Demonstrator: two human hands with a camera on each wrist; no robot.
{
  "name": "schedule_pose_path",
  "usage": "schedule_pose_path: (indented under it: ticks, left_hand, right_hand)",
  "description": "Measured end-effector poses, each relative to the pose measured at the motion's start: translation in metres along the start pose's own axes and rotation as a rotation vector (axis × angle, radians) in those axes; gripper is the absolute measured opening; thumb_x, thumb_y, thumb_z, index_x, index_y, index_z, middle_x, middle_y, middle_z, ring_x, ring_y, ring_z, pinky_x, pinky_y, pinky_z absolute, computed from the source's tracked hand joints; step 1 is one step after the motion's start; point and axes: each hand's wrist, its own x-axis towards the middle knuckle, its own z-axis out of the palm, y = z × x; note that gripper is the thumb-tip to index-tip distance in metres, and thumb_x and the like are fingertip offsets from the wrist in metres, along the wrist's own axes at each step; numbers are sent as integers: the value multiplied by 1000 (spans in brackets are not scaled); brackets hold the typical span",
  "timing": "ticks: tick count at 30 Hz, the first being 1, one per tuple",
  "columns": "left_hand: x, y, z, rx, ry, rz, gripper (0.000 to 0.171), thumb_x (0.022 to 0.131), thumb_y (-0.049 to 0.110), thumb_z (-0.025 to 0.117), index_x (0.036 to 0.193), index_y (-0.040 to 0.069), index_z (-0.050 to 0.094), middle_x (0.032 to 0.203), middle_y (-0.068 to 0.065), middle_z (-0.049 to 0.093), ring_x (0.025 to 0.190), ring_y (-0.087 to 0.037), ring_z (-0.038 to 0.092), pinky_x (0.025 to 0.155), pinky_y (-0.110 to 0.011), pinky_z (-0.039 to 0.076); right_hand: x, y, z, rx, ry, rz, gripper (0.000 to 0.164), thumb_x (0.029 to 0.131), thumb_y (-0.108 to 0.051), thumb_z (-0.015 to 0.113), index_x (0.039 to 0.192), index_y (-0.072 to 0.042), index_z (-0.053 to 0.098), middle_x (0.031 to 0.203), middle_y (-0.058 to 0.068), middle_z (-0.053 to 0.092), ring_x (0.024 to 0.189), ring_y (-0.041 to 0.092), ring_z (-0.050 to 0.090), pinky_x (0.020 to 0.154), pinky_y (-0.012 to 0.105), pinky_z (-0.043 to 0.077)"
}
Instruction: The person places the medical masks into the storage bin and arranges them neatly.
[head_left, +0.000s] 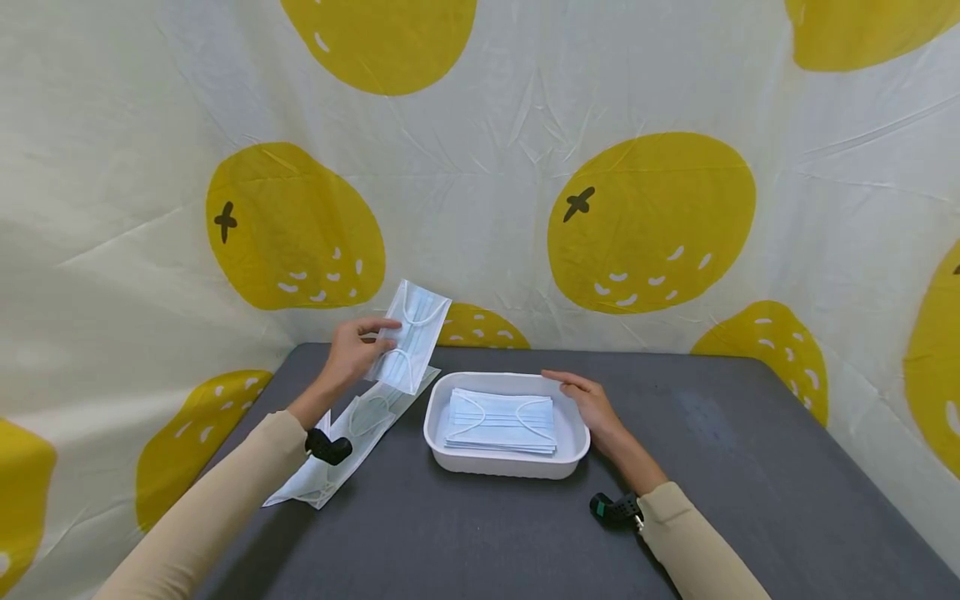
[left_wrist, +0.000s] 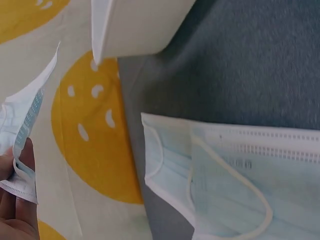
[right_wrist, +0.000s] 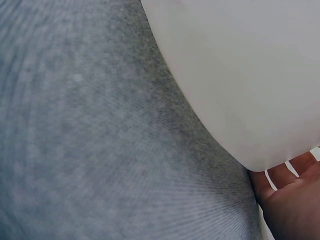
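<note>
My left hand [head_left: 352,354] pinches a light blue face mask [head_left: 414,333] by its left edge and holds it up, its white ear loops hanging over the front. More face masks [head_left: 367,417] lie spread in a slanting row on the table below this hand. In the middle stands a white plastic tray [head_left: 508,465] with a neat stack of masks [head_left: 501,417] inside. My right hand [head_left: 592,408] rests at the tray's back right corner, index finger stretched along the rim. In the right wrist view its fingers [right_wrist: 282,175] lie against the tray's outer wall, partly hidden by it.
A dark grey table [head_left: 712,483] carries everything. Right behind its far edge hangs a pale curtain [head_left: 480,167] printed with big yellow fruit, which also runs along the left and right sides. Each wrist wears a black camera band [head_left: 327,447].
</note>
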Motion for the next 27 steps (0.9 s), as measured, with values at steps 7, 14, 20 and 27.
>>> schedule_pose_path:
  ticks: [7,14,20,27]
  left_hand:
    - [-7,14,10,-20,-28,0,28,91,3,76,118,6,78,131,-15,71,117,-32,68,100,-51,57]
    - [-11,26,19,-23,-86,-8,28,91,4,76,119,9,78,134,-12,70,114,-31,68,96,-45,59]
    - [-13,30,24,-37,-155,20,28,89,2,77,117,6,79,130,-15,72,107,-29,67,84,-30,58]
    - [-11,36,34,-48,-233,37,26,88,2,78,114,8,80,122,-13,74,99,-28,67,82,-30,59]
  right_hand:
    - [-1,2,-2,-1,-1,0,39,109,-10,43,144,-5,60,155,16,53,149,33,43,126,54,29]
    - [0,3,-1,-18,6,-4,39,109,-9,44,142,-6,63,154,15,55,147,32,45,124,53,32]
    - [0,3,1,-12,3,5,39,109,-9,44,142,-7,63,154,14,55,147,30,45,124,51,33]
    - [-1,2,1,-4,0,-14,38,109,-10,44,144,-5,61,155,15,54,148,32,43,125,52,30]
